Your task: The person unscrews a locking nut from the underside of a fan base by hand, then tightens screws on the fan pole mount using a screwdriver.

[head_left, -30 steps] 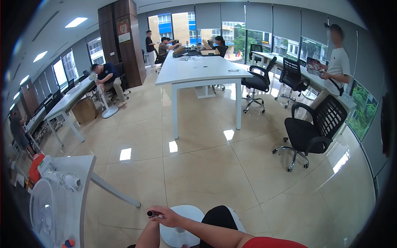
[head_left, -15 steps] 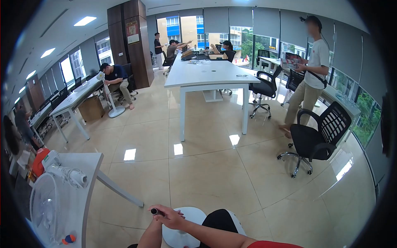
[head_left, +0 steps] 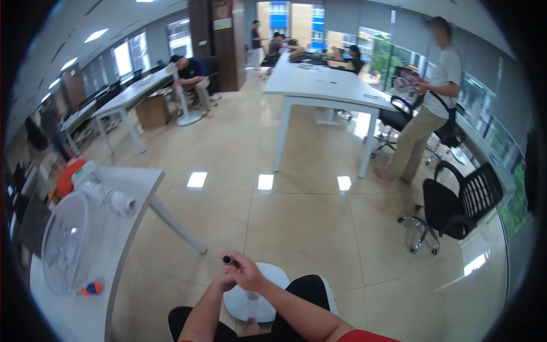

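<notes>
My right hand (head_left: 246, 272) is closed around a small dark round-ended object (head_left: 227, 260); the rest of that object is hidden by the fingers. Just below and touching it is my left hand (head_left: 225, 281), its fingers mostly covered by the right hand. Under both hands a white round base (head_left: 268, 310) rests on the floor between my legs. On the white table (head_left: 145, 191) at the left lie a clear round fan cover (head_left: 65, 242), a white fan part with a coiled cord (head_left: 117, 199), an orange item (head_left: 68, 178) and a small orange and blue piece (head_left: 92, 289).
A long white table (head_left: 330, 98) stands ahead. At the right are a black wheeled chair (head_left: 447, 202) and a standing person (head_left: 439, 85) holding a printed box (head_left: 405, 81). Another person (head_left: 191, 71) sits at the back left, by a white stand (head_left: 188, 118) and cardboard box (head_left: 152, 111).
The view has tilted down and turned left. The person at the right has stepped away from the window-side table, carrying the box. My left hand has drawn in under the right one.
</notes>
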`<control>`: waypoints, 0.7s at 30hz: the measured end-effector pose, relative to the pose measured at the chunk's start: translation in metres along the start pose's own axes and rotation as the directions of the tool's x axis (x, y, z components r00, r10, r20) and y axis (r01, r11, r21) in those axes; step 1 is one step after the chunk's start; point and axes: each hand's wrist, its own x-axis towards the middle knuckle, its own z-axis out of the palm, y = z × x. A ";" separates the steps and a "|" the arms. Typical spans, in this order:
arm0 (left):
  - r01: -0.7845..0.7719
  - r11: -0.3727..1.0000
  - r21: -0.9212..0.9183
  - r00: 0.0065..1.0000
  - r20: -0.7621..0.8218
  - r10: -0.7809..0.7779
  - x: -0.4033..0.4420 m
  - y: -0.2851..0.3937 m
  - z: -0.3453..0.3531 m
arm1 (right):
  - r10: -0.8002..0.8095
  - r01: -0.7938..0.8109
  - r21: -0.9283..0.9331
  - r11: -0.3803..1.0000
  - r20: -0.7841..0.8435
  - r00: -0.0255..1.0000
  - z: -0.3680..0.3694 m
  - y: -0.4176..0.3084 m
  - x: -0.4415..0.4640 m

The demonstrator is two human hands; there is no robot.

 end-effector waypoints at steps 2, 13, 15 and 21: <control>0.050 0.998 0.024 0.994 -0.098 -0.047 0.003 -0.015 0.000 | -0.020 0.020 -0.001 1.000 0.005 1.000 0.004 0.002 0.000; 0.124 0.983 -0.135 0.984 -0.107 -0.139 0.066 -0.056 -0.061 | -0.018 0.019 -0.038 0.999 0.025 1.000 0.007 -0.003 0.000; 0.116 0.986 -0.120 0.986 -0.107 -0.129 0.079 -0.050 -0.064 | -0.044 0.044 -0.031 0.999 0.002 0.999 0.010 -0.002 -0.001; 0.057 0.994 -0.094 0.988 -0.136 -0.070 0.125 -0.062 -0.067 | -0.061 0.061 0.007 0.998 -0.004 0.998 0.012 -0.010 -0.001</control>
